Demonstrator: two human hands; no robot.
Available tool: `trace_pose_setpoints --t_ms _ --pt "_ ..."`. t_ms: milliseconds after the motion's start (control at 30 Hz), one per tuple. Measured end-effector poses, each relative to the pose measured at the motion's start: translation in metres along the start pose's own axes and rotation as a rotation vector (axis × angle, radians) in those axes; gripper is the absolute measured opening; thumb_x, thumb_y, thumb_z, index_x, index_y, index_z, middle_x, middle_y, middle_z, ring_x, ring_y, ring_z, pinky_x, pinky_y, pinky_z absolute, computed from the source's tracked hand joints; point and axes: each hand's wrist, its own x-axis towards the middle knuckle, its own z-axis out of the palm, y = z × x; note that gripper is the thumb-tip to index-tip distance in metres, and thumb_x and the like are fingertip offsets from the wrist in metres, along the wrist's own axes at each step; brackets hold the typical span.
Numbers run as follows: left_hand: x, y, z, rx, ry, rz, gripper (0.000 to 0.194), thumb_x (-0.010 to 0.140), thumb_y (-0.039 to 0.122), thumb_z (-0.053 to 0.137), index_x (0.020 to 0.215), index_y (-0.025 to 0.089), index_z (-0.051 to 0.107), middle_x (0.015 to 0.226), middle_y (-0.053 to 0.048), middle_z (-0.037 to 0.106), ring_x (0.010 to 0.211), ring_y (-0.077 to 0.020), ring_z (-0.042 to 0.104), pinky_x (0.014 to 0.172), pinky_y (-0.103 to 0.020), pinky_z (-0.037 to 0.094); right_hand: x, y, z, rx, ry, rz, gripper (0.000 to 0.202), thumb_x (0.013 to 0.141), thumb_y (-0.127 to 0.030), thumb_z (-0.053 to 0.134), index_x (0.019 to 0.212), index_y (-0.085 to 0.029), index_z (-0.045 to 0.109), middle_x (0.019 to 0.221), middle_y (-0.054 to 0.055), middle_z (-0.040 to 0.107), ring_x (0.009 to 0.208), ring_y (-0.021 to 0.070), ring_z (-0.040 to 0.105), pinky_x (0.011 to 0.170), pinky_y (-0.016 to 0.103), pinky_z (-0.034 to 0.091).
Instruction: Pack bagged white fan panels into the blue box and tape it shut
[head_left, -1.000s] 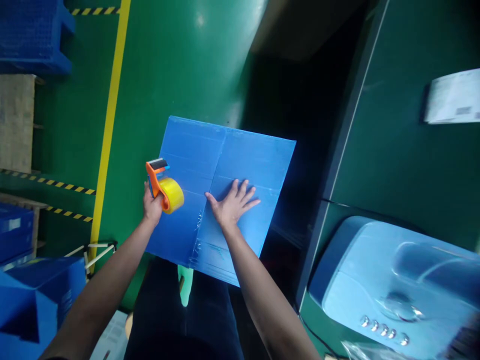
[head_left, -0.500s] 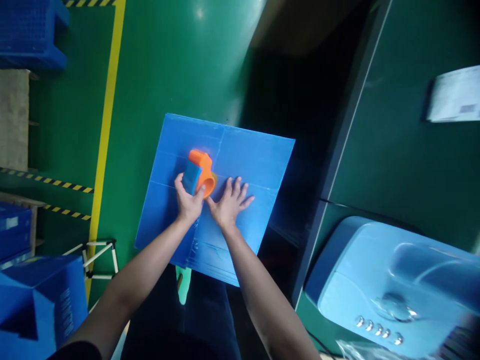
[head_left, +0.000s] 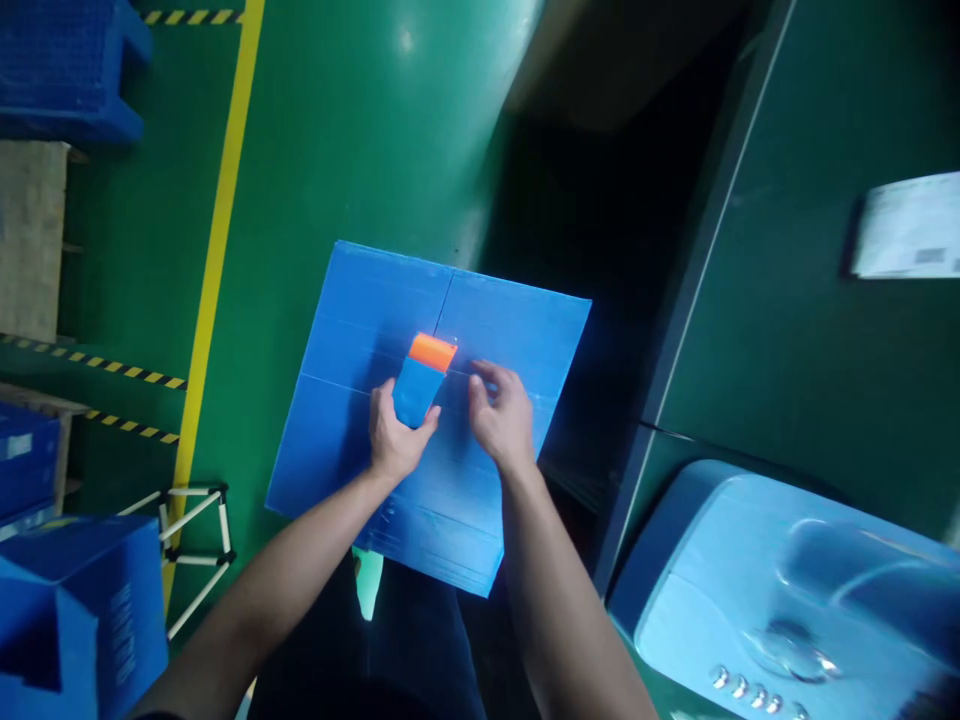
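box: blue plastic box (head_left: 495,330), flaps shut, middle seam facing up, propped against the person's legs above the green floor (head_left: 337,130)
tape dispenser: tape dispenser (head_left: 421,380) sits on the box seam near the box centre, orange end toward the far edge; looks lined up to run tape along the seam
left hand: left hand (head_left: 396,438) wrapped tight around the dispenser's blue handle, on the near side of the seam
right hand: right hand (head_left: 501,420) just right of the dispenser, fingers curled, tips pressing the box top, likely pinning the flap; holds nothing
machine: pale blue machine (head_left: 787,580) right of the box, apart

Overhead light glares off the floor (head_left: 405,40); a deep shadow lies ahead of me, and the edges look stretched and soft.
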Motion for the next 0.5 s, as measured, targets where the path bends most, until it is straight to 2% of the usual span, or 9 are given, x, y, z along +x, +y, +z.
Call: trace_pose_setpoints --t_ms 67,133,200,267,333,400,500 --pt "-0.002 0.000 0.001 0.009 0.006 0.000 0.082 0.080 0.049 0.094 0.147 0.019 0.057 0.132 -0.018 0.071 0.127 -0.0381 0.071 0.110 -0.053 0.060 0.030 -0.023 -0.012 0.232 -0.124 0.071 0.065 0.105 -0.075 0.048 0.117 -0.019 0.078 0.120 0.017 0.077 0.111 0.0325 0.074 0.103 0.049 0.061" --pt "-0.004 -0.001 0.002 0.009 0.009 0.002 0.083 0.080 0.049 0.095 0.148 0.019 0.057 0.131 -0.018 0.070 0.125 -0.0378 0.071 0.109 -0.052 0.060 0.059 -0.046 -0.017 0.389 -0.320 0.193 0.067 0.098 -0.083 0.061 0.102 -0.019 0.078 0.104 0.013 0.078 0.094 0.0276 0.074 0.089 0.041 0.064" --pt "-0.005 -0.001 0.002 0.013 0.010 0.013 0.082 0.080 0.048 0.095 0.147 0.019 0.058 0.129 -0.017 0.071 0.123 -0.0376 0.072 0.106 -0.052 0.061 0.083 -0.062 -0.017 0.434 -0.507 0.307 0.055 0.090 -0.073 0.080 0.088 -0.018 0.075 0.089 0.009 0.075 0.081 0.0222 0.070 0.076 0.033 0.062" --pt "-0.006 0.001 0.001 0.017 0.010 0.026 0.079 0.082 0.047 0.094 0.147 0.018 0.059 0.126 -0.017 0.072 0.121 -0.0372 0.073 0.104 -0.051 0.062 0.099 -0.070 -0.017 0.379 -0.622 0.368 0.045 0.083 -0.056 0.093 0.075 -0.018 0.071 0.075 0.006 0.069 0.069 0.0167 0.063 0.062 0.026 0.054" --pt "-0.005 0.005 -0.001 0.011 -0.017 0.047 0.080 0.085 0.044 0.093 0.152 0.018 0.057 0.133 -0.019 0.072 0.126 -0.0370 0.072 0.108 -0.050 0.061 0.109 -0.071 -0.017 0.281 -0.641 0.344 0.041 0.081 -0.048 0.095 0.070 -0.018 0.069 0.065 0.003 0.063 0.060 0.0130 0.054 0.053 0.022 0.043" --pt "-0.001 0.011 -0.003 0.000 -0.081 0.088 0.085 0.088 0.042 0.092 0.160 0.022 0.053 0.145 -0.018 0.071 0.134 -0.0356 0.070 0.114 -0.049 0.059 0.116 -0.069 -0.019 0.202 -0.600 0.262 0.041 0.081 -0.051 0.094 0.071 -0.018 0.072 0.063 0.002 0.062 0.058 0.0122 0.049 0.050 0.023 0.037" --pt "0.013 0.024 -0.007 0.008 -0.187 0.173 0.078 0.092 0.039 0.088 0.162 0.029 0.056 0.142 -0.013 0.075 0.122 -0.0316 0.075 0.111 -0.046 0.061 0.132 -0.068 -0.020 0.115 -0.537 0.165 0.045 0.077 -0.058 0.096 0.074 -0.018 0.077 0.067 0.004 0.067 0.062 0.0146 0.053 0.053 0.025 0.043"
